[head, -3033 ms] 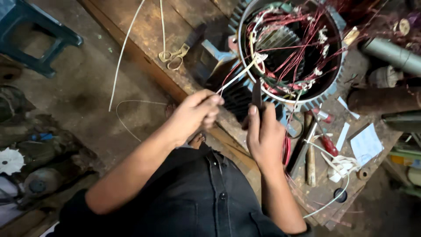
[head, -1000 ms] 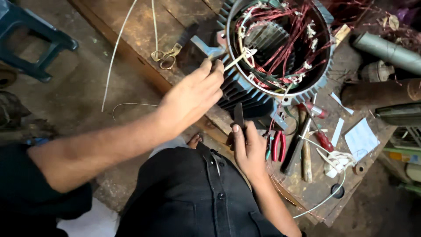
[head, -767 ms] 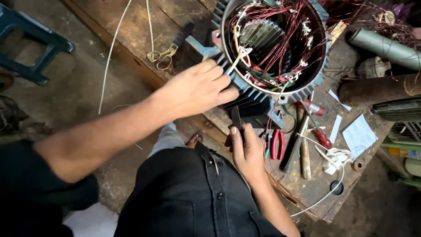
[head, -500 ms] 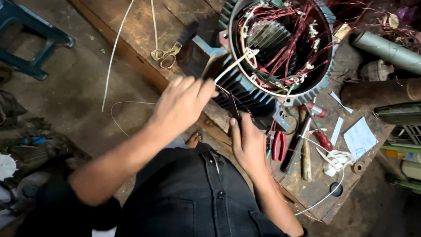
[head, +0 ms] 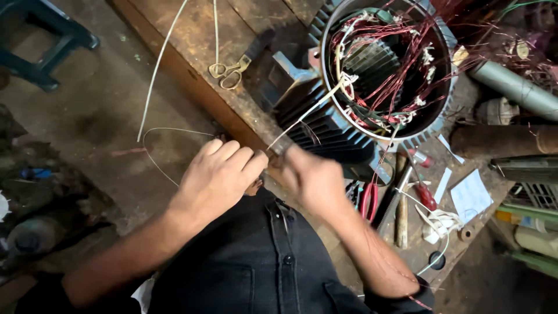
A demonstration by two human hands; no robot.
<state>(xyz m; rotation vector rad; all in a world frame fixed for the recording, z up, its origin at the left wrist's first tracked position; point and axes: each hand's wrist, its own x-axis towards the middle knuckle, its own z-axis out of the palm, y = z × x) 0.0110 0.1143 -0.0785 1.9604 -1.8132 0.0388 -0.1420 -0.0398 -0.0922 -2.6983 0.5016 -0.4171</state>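
Note:
A finned grey motor housing (head: 325, 125) lies on the wooden bench (head: 192, 46), its open end full of red and white windings (head: 401, 64). A thin white cord (head: 308, 110) runs taut from the windings down to my hands. My left hand (head: 218, 174) is closed, pinching the cord's near end at the bench edge. Just to its right is my right hand (head: 314, 180), blurred by motion and closed around a short dark tool (head: 282, 146) whose tip meets the cord. More white cord (head: 157, 70) trails off the bench to the floor.
Yellow-handled scissors (head: 229, 70) lie on the bench left of the motor. Red-handled pliers (head: 369, 200), a wooden-handled tool (head: 402, 218), a red screwdriver (head: 427, 195) and paper slips (head: 471, 195) lie to the right. A grey pipe (head: 514, 87) lies at the far right. A blue stool (head: 52, 40) stands on the floor.
My left hand came back from the motor's rim toward my body, drawing the white cord taut. My right hand rose with the dark tool to meet it.

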